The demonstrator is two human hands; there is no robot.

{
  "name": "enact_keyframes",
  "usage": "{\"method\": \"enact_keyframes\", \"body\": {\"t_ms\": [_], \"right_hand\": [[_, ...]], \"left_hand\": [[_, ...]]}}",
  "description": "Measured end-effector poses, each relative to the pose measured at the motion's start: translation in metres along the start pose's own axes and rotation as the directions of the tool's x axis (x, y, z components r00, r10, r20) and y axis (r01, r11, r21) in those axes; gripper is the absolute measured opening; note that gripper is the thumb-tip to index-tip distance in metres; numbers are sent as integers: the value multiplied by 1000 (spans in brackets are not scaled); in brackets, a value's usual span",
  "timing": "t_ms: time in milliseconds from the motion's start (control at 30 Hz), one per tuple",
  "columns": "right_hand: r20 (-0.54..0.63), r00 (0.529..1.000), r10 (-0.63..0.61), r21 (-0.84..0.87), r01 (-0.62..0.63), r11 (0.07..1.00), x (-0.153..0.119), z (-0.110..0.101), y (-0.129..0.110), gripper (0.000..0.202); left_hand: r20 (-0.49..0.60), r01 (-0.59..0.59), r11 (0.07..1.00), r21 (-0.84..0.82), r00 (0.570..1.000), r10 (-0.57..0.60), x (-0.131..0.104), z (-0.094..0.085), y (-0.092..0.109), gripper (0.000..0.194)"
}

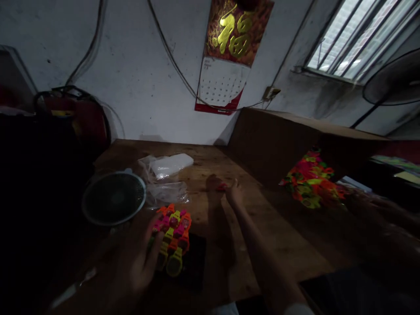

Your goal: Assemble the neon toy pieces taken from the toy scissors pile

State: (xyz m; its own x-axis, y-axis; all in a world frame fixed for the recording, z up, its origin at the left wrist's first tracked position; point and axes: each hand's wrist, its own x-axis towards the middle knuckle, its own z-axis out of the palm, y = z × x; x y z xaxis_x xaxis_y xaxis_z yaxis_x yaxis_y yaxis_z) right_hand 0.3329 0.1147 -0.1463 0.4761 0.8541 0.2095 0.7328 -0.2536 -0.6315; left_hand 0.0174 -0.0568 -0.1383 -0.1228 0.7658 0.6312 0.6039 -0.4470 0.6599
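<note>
- Table (203, 164): one, wooden, dim light, carries everything listed below.
- Cardboard box (269, 144): one, on its side, mouth toward the right.
- Heap (311, 183) of bright plastic pieces: one, at box mouth; orange, pink, yellow, some green. Overlapping, can't count pieces.
- Round item (114, 197): one, dark green face, pale rim, left side of table.
- Clear plastic: two lots. White packet (172, 165) partly wrapped, toward the wall; clear bag (169, 192) just nearer.
- Watch cluster (173, 236): one, near side of table, by left hand. Toy-style watches, orange, hot pink and yellow, packed tight; big yellow dial at near end. Exact number unreadable, too much overlap and blur.
- Left hand (142, 262): fingers bent along cluster's left edge, slightly apart. Can't tell if they grip.
- Right hand (233, 192): over mid-table, arm stretched out. Blurred; can't tell if fingertips pinch.
- Red bit (223, 187): one, at right fingertips, too small to identify.
</note>
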Motion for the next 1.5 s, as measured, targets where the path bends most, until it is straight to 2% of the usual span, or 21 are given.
{"method": "enact_keyframes", "body": {"t_ms": [67, 100, 167, 233, 300, 400, 433, 467, 533, 567, 600, 733, 800, 833, 867, 933, 1000, 1067, 1133, 1333, 1500], "right_hand": [[40, 999, 19, -22, -18, 1000, 27, 3, 6, 41], [71, 997, 23, -32, -21, 999, 34, 6, 9, 34], [136, 990, 27, -35, -22, 999, 40, 12, 17, 24], [193, 981, 26, -6, -26, 1000, 35, 17, 25, 20], [236, 972, 11, 62, -26, 998, 17, 20, 30, 20], [296, 954, -44, 264, -38, 964, -37, 26, 28, 28], [344, 936, -70, 386, -73, 920, -60, 29, 26, 30], [415, 903, -111, 557, -155, 816, -84, 31, 23, 32], [541, 817, -198, 743, -355, 567, -128, 38, 16, 32], [573, 789, -222, 768, -423, 481, -145, 42, 13, 31], [588, 778, -221, 768, -451, 455, -159, 46, 10, 30], [537, 832, -140, 742, -388, 546, -178, 61, 4, 28], [510, 854, -98, 725, -366, 584, -177, 63, 2, 29], [497, 864, -80, 715, -356, 602, -176, 63, 0, 29], [484, 873, -66, 701, -341, 627, -177, 62, -3, 29], [452, 891, -46, 650, -293, 702, -180, 60, -8, 29], [406, 913, -40, 555, -211, 805, -187, 59, -14, 27], [363, 931, -49, 440, -125, 889, -195, 60, -19, 24], [347, 934, -79, 352, -52, 934, -202, 63, -23, 22], [399, 908, -125, 304, -3, 953, -206, 62, -26, 23], [401, 874, -274, 509, 36, 860, -198, 51, -16, 28]], "left_hand": [[83, 140, 990, -3, 987, -139, 14, 5, -14, 43], [133, 262, 964, -30, 957, -256, 21, 8, -22, 45], [243, 505, 858, -98, 848, -471, 32, 12, -40, 50], [336, 625, 773, -109, 755, -564, 40, 15, -53, 52], [385, 673, 737, -62, 698, -604, 45, 18, -61, 51], [401, 743, 669, -23, 620, -675, 46, 19, -64, 52], [386, 759, 651, -23, 607, -694, 45, 19, -64, 53], [363, 768, 639, -26, 603, -710, 44, 19, -63, 54], [327, 774, 633, -31, 606, -725, 41, 19, -59, 54], [325, 773, 634, -28, 607, -725, 40, 18, -57, 54], [329, 771, 637, -24, 608, -723, 40, 18, -54, 52], [330, 758, 652, -17, 620, -712, 43, 14, -38, 47], [282, 718, 696, 16, 665, -692, 44, 12, -26, 48], [249, 674, 737, 49, 707, -662, 44, 11, -19, 46], [228, 601, 794, 94, 763, -604, 44, 12, -13, 43], [238, 359, 912, 200, 885, -400, 42, 15, -1, 33], [283, 34, 964, 266, 952, -112, 39, 24, 7, 25], [357, -224, 937, 267, 926, 120, 35, 35, 10, 24], [416, -333, 914, 233, 883, 216, 32, 45, 9, 31], [440, -398, 890, 221, 856, 273, 26, 57, -5, 38], [371, -403, 889, 218, 877, 306, 24, 61, -9, 40]]}}
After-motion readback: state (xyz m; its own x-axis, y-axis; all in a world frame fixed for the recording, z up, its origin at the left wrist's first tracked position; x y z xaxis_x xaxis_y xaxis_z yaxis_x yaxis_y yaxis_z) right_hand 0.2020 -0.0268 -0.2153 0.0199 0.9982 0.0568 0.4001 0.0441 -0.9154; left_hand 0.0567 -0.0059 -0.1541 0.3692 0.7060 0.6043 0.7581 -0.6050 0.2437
